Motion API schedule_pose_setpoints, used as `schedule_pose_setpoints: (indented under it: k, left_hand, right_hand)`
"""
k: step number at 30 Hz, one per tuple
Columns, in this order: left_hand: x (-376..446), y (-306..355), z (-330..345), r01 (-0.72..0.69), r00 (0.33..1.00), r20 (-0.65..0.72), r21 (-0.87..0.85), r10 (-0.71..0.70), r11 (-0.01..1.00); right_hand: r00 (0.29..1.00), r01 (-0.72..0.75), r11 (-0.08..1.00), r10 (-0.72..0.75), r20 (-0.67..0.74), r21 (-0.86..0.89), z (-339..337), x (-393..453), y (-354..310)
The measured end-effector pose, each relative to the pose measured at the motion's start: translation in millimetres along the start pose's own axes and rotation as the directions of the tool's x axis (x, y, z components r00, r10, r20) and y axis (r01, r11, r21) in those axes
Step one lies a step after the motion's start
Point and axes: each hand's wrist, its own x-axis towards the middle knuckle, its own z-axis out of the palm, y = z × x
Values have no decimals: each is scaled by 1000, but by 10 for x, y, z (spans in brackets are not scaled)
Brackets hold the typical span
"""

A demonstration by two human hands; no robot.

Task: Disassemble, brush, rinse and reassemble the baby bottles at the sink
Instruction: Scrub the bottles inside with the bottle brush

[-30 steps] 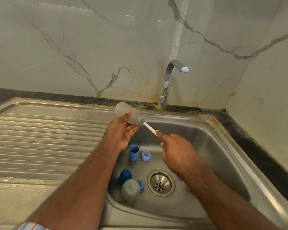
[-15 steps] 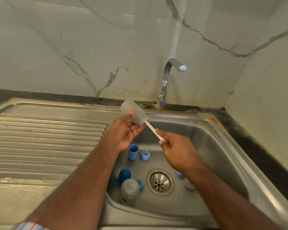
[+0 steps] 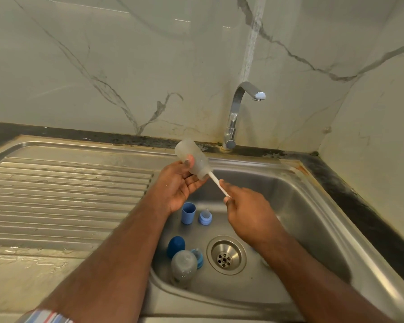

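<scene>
Left hand (image 3: 177, 185) curled round a frosted bottle (image 3: 193, 159), thumb pressed on its side, fingers (image 3: 196, 183) cupped beneath, mouth tilted down toward the drain (image 3: 225, 255). Right hand (image 3: 250, 213) closed on the white brush handle (image 3: 218, 184), fingers pinching its lower end. Compared with a second ago: bristle head now gone inside the bottle, only handle showing; bottle raised slightly and tipped steeper. Bottle translucent, cloudy, capless, held above the sink (image 3: 313, 206) basin, up and left of the drain. Left of the drain: a second bottle (image 3: 183, 264) lying on its side, a dark blue cap (image 3: 175, 246) beside it. Farther up from the drain: a light blue cup (image 3: 188, 213) upright, a blue-ringed teat (image 3: 205, 216) just beside.
</scene>
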Motion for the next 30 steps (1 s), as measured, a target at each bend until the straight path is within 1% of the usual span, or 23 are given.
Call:
schedule_pose_setpoints:
  k: [1, 2, 4, 6, 7, 8, 9, 10, 11, 12, 14, 15, 16, 17, 18, 19, 20, 22, 24, 25, 26, 27, 30]
  left_hand:
    - [-1, -2, 8, -4, 1000, 4, 9, 4, 1000]
    - [0, -8, 14, -7, 1000, 0, 11, 7, 1000]
    - [-7, -16, 9, -9, 1000, -17, 25, 9, 1000]
    - [-11, -16, -11, -6, 999, -34, 36, 8, 999]
    - [-14, -8, -24, -7, 999, -35, 20, 8, 1000]
    - [-13, 2, -32, -8, 999, -34, -11, 8, 1000]
    - [-12, 15, -31, -9, 999, -31, -43, 7, 999]
    - [-11, 26, -26, -8, 1000, -31, -63, 6, 998]
    - [-10, 32, -24, -9, 999, -31, -67, 7, 998]
    - [-4, 30, -24, -11, 999, -34, -57, 9, 998]
    - [0, 22, -28, -16, 999, -41, -24, 15, 1000]
    - [-2, 17, -27, -16, 999, -40, -9, 15, 1000]
    - [-3, 9, -28, -15, 999, -39, 6, 15, 1000]
    - [-4, 0, -30, -13, 999, -41, 19, 14, 1000]
    - [-5, -4, -32, -12, 999, -46, 27, 13, 1000]
    - [-4, -3, -38, -13, 999, -51, 24, 14, 1000]
    - [-3, -1, -42, -14, 999, -52, 11, 14, 1000]
    - [0, 19, -52, -19, 999, -46, -45, 17, 999]
    - [2, 54, -45, -36, 998, -47, -97, 31, 995]
    - [8, 62, -40, -46, 998, -51, -106, 41, 993]
    - [14, 59, -38, -54, 997, -59, -106, 48, 993]
    - [19, 48, -36, -58, 996, -71, -101, 51, 993]
    - [40, 36, -52, -69, 987, -151, -91, 54, 993]
  right_hand:
    - [1000, 15, 991, -16, -8, -133, 13, 7, -8]
    - [1000, 18, 983, -18, 2, -183, 23, 18, -16]
    - [997, 20, 989, -9, 78, -149, 11, 16, -59]
    - [979, -79, 979, 41, 201, 186, -45, 2, -67]
    - [958, -195, 889, 83, 274, 415, -86, -6, -55]
    - [935, -301, 748, 108, 339, 592, -129, -12, -28]
    - [922, -354, 620, 105, 373, 700, -163, -23, 0]
    - [922, -363, 557, 98, 374, 747, -178, -32, 25]
    - [931, -345, 562, 105, 349, 752, -177, -44, 31]
    - [951, -288, 664, 117, 285, 690, -151, -50, 22]
    - [991, -99, 947, 66, 118, 304, -79, -36, 15]
    - [996, -34, 994, 25, 82, 107, -46, -24, 6]
    - [997, -16, 999, 14, 76, 29, -15, -14, -1]
    - [995, -24, 999, 21, 93, 35, 1, -9, -18]
    - [990, -58, 989, 39, 137, 136, -2, -9, -36]
    - [977, -126, 944, 65, 203, 305, -19, -8, -45]
    - [957, -217, 849, 88, 276, 482, -47, -12, -43]
    - [920, -348, 622, 83, 382, 701, -111, -20, -25]
    - [892, -420, 422, 25, 452, 804, -164, -31, 3]
    - [880, -443, 355, -4, 475, 823, -182, -30, 10]
    - [873, -453, 333, -20, 487, 827, -189, -28, 10]
    - [874, -448, 356, -18, 486, 820, -185, -26, 11]
    - [907, -371, 572, 53, 418, 732, -156, -26, 20]
